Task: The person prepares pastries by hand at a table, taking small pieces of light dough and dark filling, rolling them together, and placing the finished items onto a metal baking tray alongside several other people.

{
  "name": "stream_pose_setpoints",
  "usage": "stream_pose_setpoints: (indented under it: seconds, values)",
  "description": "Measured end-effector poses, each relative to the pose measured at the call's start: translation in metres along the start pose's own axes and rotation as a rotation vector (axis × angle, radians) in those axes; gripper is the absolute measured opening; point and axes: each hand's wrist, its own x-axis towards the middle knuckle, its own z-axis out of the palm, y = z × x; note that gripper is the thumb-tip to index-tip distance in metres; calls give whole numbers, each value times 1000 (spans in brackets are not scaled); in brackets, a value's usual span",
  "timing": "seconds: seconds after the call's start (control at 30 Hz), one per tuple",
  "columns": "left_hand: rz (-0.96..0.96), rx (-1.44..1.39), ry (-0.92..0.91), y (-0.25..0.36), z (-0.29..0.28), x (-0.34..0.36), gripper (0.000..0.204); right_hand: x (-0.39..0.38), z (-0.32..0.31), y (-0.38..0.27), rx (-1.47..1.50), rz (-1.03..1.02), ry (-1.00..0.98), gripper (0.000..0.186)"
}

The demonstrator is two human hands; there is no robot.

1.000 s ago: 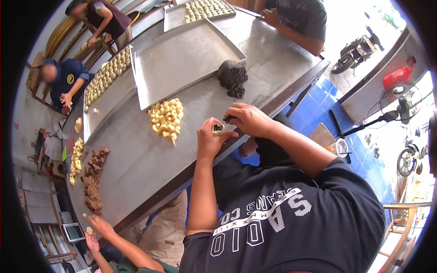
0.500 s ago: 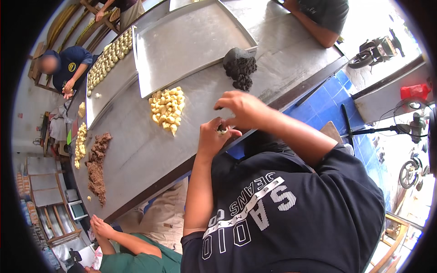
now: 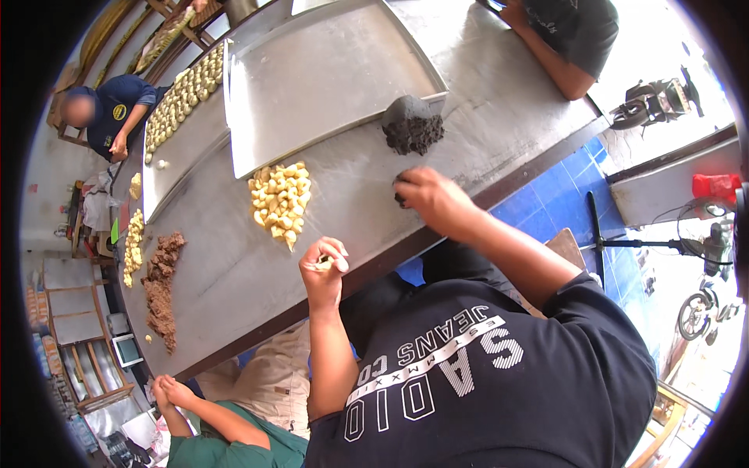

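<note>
My left hand [image 3: 324, 271] is curled around a small piece of pale yellow dough [image 3: 322, 263], mostly hidden by the fingers, just off the table's near edge. To the right, my right hand [image 3: 433, 201] reaches over the metal tabletop with its fingers bent down around a lump of dark paste [image 3: 400, 195]. Beyond that hand sits a larger mound of the same dark paste [image 3: 413, 129]. A heap of pale yellow dough pieces [image 3: 279, 199] lies on the table ahead of my left hand.
A big metal tray [image 3: 328, 86] stands behind the dough heap. Left of it, another tray [image 3: 187, 171] carries rows of small dough balls. Brown crumbly filling [image 3: 162, 292] lies farther left. Co-workers sit around the table: green sleeve [image 3: 242, 433], blue shirt [image 3: 117, 109], dark sleeve [image 3: 577, 39].
My hands have come apart. The left has shifted left and closed around the dough; the right has moved right toward the dark mound. The mound's lower lump no longer shows below it.
</note>
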Motion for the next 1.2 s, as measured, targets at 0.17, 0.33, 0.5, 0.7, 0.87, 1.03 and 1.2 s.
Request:
stream_pose_setpoints:
  seconds: [0.17,0.33,0.5,0.7,0.87,1.03,1.2]
  values:
    - [-84,-8,-11,-4,11,10,50,94,19,13,-217,-135,-30,10]
    - [-148,-53,107,-3,11,9,65,58,36,19,-191,-245,135,11]
    - [-129,-26,117,-1,16,13,64,58,-37,-12,-270,-16,-444,38]
    - [80,269,-139,-19,42,37,41,73,-7,27,-733,-186,43,26]
    - [-119,149,-62,-6,14,21,32,49,16,12,-556,-168,9,21]
    - [127,879,-107,24,56,27,11,27,-35,7,-74,-12,74,34]
    - [292,868,-88,8,31,34,38,33,-11,5,-131,69,27,12]
